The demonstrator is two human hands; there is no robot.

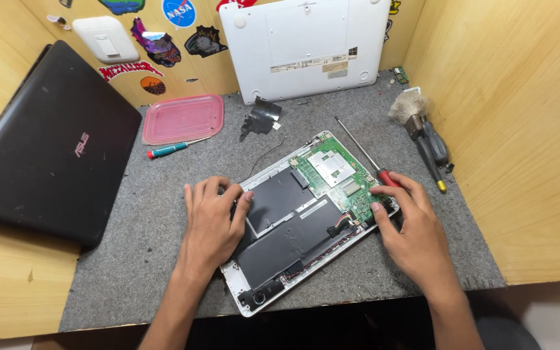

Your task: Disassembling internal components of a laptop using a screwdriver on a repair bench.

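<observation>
An opened white laptop [273, 170] lies bottom up on the grey mat, showing two black battery panels [293, 227] and a green circuit board [341, 175]. My left hand [212, 220] rests flat on the laptop's left edge, fingers spread over the upper battery panel. My right hand [409, 227] sits at the laptop's right edge, thumb and forefinger pinching at the board's corner. A red-handled screwdriver [364, 155] lies across the board, its handle just under my right fingertips.
The white bottom cover [306, 45] leans on the back wall. A closed black laptop [46, 149] leans at left. A pink tray [183, 118], a small teal screwdriver [170, 150], a black foil piece [260, 116], and a brush with tools [422, 129] lie around.
</observation>
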